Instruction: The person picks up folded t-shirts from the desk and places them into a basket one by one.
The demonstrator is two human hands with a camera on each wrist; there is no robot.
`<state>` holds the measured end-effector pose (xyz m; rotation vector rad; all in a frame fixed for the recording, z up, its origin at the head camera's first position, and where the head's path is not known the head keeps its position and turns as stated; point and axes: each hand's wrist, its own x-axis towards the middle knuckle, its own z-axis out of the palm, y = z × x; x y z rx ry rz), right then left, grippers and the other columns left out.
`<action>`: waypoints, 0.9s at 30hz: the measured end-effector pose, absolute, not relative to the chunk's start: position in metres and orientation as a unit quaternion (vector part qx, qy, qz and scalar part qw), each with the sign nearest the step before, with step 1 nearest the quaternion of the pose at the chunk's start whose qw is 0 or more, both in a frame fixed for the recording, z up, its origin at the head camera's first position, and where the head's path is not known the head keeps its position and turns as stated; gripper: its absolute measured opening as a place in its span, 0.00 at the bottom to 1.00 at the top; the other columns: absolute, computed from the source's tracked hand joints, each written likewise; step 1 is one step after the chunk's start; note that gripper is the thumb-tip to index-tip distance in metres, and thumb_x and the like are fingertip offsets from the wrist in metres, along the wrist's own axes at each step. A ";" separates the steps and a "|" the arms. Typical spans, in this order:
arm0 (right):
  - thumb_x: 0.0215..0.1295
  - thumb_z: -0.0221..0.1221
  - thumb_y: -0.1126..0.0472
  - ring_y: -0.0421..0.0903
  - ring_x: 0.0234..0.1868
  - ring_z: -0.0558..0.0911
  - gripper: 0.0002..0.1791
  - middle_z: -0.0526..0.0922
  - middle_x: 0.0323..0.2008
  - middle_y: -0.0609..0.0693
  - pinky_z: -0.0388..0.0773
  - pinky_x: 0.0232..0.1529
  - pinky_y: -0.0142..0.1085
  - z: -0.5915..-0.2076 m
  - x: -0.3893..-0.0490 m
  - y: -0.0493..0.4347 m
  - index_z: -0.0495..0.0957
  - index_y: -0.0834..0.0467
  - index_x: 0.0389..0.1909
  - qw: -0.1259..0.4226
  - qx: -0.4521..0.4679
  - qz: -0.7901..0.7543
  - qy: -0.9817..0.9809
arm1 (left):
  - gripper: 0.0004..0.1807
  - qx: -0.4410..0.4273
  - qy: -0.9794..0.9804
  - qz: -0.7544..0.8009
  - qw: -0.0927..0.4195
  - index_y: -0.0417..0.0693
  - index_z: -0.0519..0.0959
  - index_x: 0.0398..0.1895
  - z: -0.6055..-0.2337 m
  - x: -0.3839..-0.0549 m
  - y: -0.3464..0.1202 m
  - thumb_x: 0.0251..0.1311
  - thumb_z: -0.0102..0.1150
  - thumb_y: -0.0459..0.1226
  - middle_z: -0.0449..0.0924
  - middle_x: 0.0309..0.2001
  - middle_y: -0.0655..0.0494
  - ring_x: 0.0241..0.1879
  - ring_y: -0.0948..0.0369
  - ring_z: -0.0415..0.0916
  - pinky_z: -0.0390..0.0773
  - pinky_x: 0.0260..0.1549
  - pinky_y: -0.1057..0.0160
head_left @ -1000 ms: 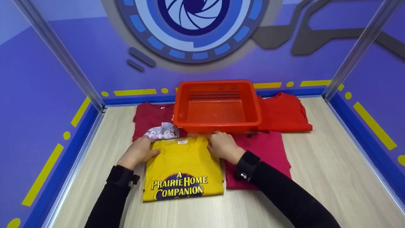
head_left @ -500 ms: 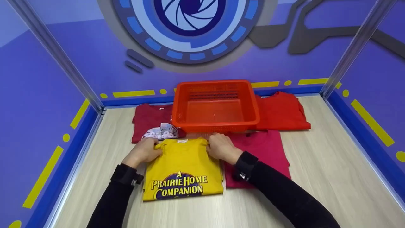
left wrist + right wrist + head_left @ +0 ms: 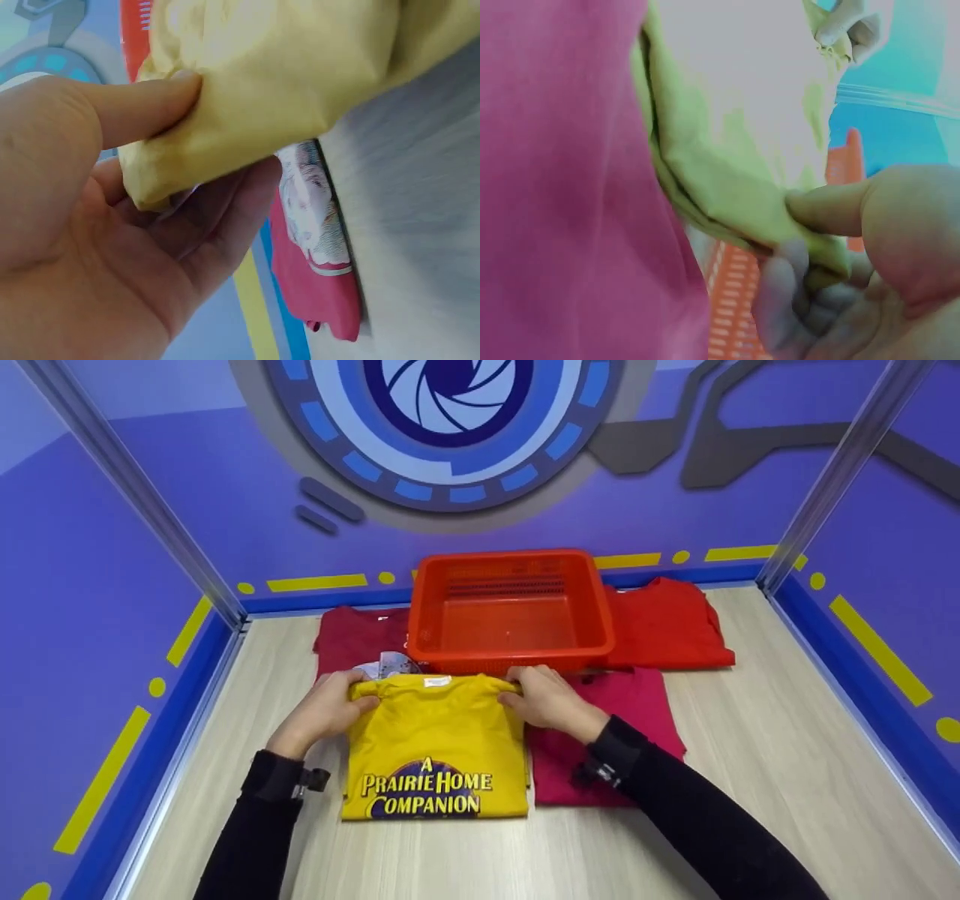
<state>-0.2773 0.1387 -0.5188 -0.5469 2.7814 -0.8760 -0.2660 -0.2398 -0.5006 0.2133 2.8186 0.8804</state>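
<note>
A folded yellow T-shirt (image 3: 435, 742) with dark printed lettering is held by its two collar-side corners, that edge lifted. My left hand (image 3: 322, 711) pinches the left corner; in the left wrist view the thumb (image 3: 150, 105) lies on top of the cloth and the other fingers are beneath. My right hand (image 3: 553, 701) pinches the right corner, and the right wrist view shows its thumb (image 3: 829, 208) over the yellow fabric. A folded pink T-shirt (image 3: 611, 720) lies beside it, partly under the right forearm.
Behind the yellow shirt stands an orange plastic basket (image 3: 510, 658), nothing seen in it. A dark red T-shirt (image 3: 360, 634) with a printed picture lies to its left, a folded red garment (image 3: 664, 626) to its right. Blue panels (image 3: 300, 540) border the table.
Both hands have gathered the yellow shirt's upper corners and raised that edge. The shirt's near edge has moved slightly away from me, and its top now covers part of the dark red shirt's print.
</note>
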 end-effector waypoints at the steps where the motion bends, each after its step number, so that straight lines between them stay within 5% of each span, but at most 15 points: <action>1: 0.80 0.66 0.50 0.43 0.27 0.74 0.13 0.76 0.28 0.46 0.70 0.31 0.35 -0.516 -0.276 0.142 0.85 0.56 0.49 0.090 -0.192 -0.295 0.932 | 0.08 0.079 0.949 0.295 0.078 0.48 0.83 0.52 -0.499 -0.265 -0.240 0.76 0.67 0.40 0.83 0.43 0.49 0.44 0.52 0.79 0.77 0.45 0.56; 8: 0.81 0.66 0.52 0.43 0.34 0.78 0.11 0.87 0.39 0.48 0.75 0.38 0.38 -0.498 -0.271 0.165 0.86 0.53 0.53 0.055 -0.228 -0.331 0.914 | 0.06 0.123 0.939 0.319 0.013 0.53 0.83 0.50 -0.478 -0.255 -0.237 0.76 0.69 0.38 0.86 0.43 0.53 0.41 0.54 0.80 0.81 0.46 0.56; 15: 0.80 0.67 0.52 0.40 0.26 0.75 0.06 0.83 0.29 0.45 0.70 0.30 0.32 -0.474 -0.266 0.180 0.90 0.48 0.45 0.007 -0.232 -0.383 0.894 | 0.07 0.150 0.926 0.342 -0.060 0.53 0.89 0.48 -0.447 -0.248 -0.235 0.72 0.75 0.40 0.90 0.42 0.55 0.38 0.56 0.79 0.79 0.40 0.60; 19: 0.82 0.65 0.56 0.41 0.25 0.75 0.06 0.87 0.33 0.48 0.70 0.26 0.31 -0.454 -0.262 0.190 0.89 0.51 0.48 -0.020 -0.232 -0.387 0.892 | 0.06 0.174 0.917 0.349 -0.081 0.53 0.88 0.49 -0.429 -0.246 -0.229 0.73 0.73 0.39 0.90 0.42 0.55 0.36 0.57 0.79 0.80 0.37 0.64; 24: 0.81 0.64 0.62 0.42 0.23 0.73 0.09 0.88 0.35 0.51 0.70 0.23 0.31 -0.431 -0.263 0.205 0.89 0.54 0.54 -0.074 -0.239 -0.381 0.890 | 0.10 0.228 0.905 0.343 -0.103 0.54 0.89 0.57 -0.410 -0.253 -0.215 0.76 0.69 0.37 0.92 0.51 0.56 0.42 0.60 0.84 0.86 0.45 0.60; 27: 0.80 0.64 0.64 0.44 0.27 0.73 0.10 0.85 0.34 0.51 0.71 0.27 0.32 -0.422 -0.265 0.216 0.90 0.55 0.55 -0.111 -0.241 -0.374 0.889 | 0.11 0.252 0.899 0.341 -0.111 0.55 0.89 0.58 -0.401 -0.257 -0.208 0.77 0.68 0.38 0.91 0.48 0.58 0.36 0.61 0.80 0.82 0.39 0.63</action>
